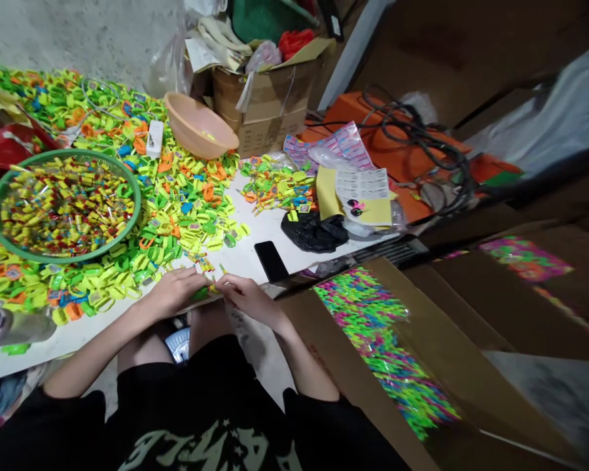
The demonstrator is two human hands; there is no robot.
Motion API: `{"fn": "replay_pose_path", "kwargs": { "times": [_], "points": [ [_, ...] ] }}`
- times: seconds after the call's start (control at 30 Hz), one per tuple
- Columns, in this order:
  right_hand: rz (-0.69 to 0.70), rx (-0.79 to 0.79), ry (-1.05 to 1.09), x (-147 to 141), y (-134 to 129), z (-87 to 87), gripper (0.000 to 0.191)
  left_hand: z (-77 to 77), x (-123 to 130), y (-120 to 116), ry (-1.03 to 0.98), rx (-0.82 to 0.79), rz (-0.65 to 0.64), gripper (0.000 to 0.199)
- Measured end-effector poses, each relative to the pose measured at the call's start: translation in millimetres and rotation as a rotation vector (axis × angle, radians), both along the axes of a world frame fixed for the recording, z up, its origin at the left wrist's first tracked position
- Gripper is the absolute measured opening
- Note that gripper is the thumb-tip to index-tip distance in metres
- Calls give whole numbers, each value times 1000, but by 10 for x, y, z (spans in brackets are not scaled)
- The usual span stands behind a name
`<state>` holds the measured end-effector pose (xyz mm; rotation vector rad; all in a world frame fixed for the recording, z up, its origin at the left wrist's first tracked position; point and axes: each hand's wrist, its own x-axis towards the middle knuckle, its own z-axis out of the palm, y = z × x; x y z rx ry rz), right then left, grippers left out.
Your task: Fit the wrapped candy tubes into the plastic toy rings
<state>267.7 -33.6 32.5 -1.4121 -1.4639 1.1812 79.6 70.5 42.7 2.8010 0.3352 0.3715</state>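
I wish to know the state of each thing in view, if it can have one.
Left hand: closed on small piece
Right hand: pinching that piece
Green basket: well filled
Peach bowl: mouth up
Phone: screen dark
Black bag: crumpled
Tabletop cardboard box: open, overfull
Lower cardboard box: open, with contents

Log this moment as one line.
left hand: at small yellow piece; right hand: same piece; smartphone: on table; green basket: full

Held piece (213,288) seemingly partly hidden

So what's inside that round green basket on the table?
The green basket holds a heap of small, mostly yellow and red pieces. The heap hides the basket's bottom, so whatever lies deeper can't be seen.
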Motion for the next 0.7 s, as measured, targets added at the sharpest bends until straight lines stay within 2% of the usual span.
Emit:
{"fn": "replay_pose_path", "kwargs": {
  "times": [0.1,0.27,0.43,0.57,0.63,0.7],
  "points": [
    [-7,60,-101,-47,-31,38,33,26,-24,-40,15,-4,37,22],
    [30,120,-142,-82,-55,36,33,81,-58,-91,20,-22,91,22],
    [78,101,-247,-113,-63,36,28,49,-74,-77,54,57,19,29],
    [171,15,-316,-129,-34,-68,20,-167,-110,-115,116,39,-39,27],
    [243,-12,-310,-125,-14,-194,17,-335,-130,-174,163,6,-67,25],
    [331,-35,-292,-94,6,-346,15,-497,-132,-236,219,-61,-36,24]
  ]
}}
